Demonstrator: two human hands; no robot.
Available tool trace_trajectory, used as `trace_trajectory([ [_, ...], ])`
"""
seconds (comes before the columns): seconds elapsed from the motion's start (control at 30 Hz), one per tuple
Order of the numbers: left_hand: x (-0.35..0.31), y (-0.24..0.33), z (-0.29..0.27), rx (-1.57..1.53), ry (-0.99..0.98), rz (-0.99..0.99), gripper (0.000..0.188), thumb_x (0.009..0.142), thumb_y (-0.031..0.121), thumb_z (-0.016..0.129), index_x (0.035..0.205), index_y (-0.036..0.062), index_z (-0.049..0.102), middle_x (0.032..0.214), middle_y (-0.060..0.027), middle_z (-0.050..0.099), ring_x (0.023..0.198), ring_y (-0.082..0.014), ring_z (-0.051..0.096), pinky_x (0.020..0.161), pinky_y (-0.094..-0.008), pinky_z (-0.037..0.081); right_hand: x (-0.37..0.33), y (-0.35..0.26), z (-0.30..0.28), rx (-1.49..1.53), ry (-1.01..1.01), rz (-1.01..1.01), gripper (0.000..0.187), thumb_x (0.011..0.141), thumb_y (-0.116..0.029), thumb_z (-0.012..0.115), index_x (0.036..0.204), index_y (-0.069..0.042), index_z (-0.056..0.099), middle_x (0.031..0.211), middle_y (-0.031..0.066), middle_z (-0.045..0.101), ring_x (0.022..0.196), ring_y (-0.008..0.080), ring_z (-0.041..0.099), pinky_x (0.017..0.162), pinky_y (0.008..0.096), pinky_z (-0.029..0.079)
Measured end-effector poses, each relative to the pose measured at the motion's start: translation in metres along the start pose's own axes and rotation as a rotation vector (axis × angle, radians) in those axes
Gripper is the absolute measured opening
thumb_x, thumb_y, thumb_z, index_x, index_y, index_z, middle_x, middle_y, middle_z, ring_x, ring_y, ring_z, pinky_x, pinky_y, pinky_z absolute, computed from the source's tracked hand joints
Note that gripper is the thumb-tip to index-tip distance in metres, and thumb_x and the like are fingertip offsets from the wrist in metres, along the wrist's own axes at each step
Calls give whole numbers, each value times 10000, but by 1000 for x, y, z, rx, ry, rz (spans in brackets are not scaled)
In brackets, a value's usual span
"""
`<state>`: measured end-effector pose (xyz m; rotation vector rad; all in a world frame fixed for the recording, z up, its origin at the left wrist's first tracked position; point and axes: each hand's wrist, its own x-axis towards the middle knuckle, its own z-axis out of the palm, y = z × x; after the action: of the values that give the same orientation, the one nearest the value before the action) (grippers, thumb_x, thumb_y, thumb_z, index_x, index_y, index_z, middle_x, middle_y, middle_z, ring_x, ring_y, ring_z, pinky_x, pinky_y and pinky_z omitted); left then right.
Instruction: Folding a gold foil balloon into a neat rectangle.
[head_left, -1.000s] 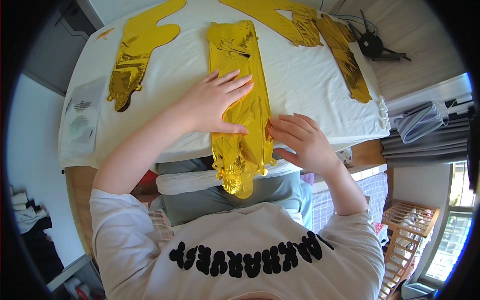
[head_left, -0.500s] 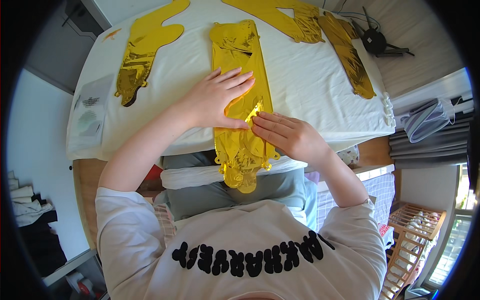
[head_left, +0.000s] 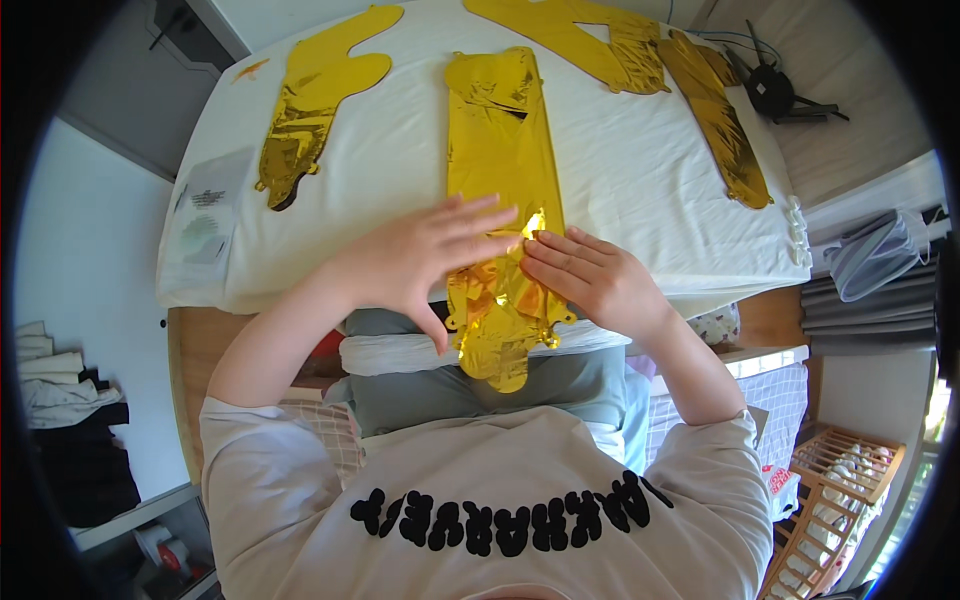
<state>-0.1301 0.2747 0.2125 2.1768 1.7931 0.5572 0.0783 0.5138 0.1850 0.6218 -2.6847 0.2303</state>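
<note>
A long, flat gold foil balloon (head_left: 497, 150) lies on the white-covered table, its near end hanging past the edge over my lap. My left hand (head_left: 425, 255) is beside and partly over its left side, fingers spread and a little blurred, thumb pointing toward me. Whether those fingers touch the foil I cannot tell. My right hand (head_left: 590, 275) rests on the balloon's right side with fingers stretched out flat, their tips by a bright crease. The near end is wrinkled and has small tabs along its sides.
More flat gold foil balloons lie around: one at the left (head_left: 325, 85), one at the back (head_left: 560, 35) and a dark-gold strip (head_left: 715, 120) at the right. A clear plastic packet (head_left: 207, 225) is at the left edge. A black device with antennas (head_left: 772, 92) stands back right.
My left hand has moved toward me along the foil, its thumb swinging off the balloon toward my lap. My right hand stays on the foil. The whole view has shifted slightly.
</note>
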Motion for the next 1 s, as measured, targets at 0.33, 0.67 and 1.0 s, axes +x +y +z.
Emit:
trace_trajectory([
  [0.33,10,21,44,408,178,-87,518,985,138,553,1500,93,540,1569,-92,514,1457,-262,491,1188,-430,433,-2,-2,-5,26,-28,20,407,896,-142,660,1299,-97,697,1369,70,689,1307,242,639,1122,460,495],
  [0.67,11,20,44,371,186,-73,469,986,192,573,1438,72,595,1493,-81,590,1401,-269,553,1152,-431,469,-2,-8,-7,73,139,120,489,766,-120,827,1235,-128,688,1201,30,715,1141,266,674,1040,434,520],
  [1.0,9,23,48,329,239,-30,454,964,187,601,1406,89,631,1473,-72,613,1384,-268,572,1128,-430,496,-10,-3,-2,61,148,67,523,732,-107,837,1231,-115,680,1202,23,714,1061,240,682,968,404,525],
])
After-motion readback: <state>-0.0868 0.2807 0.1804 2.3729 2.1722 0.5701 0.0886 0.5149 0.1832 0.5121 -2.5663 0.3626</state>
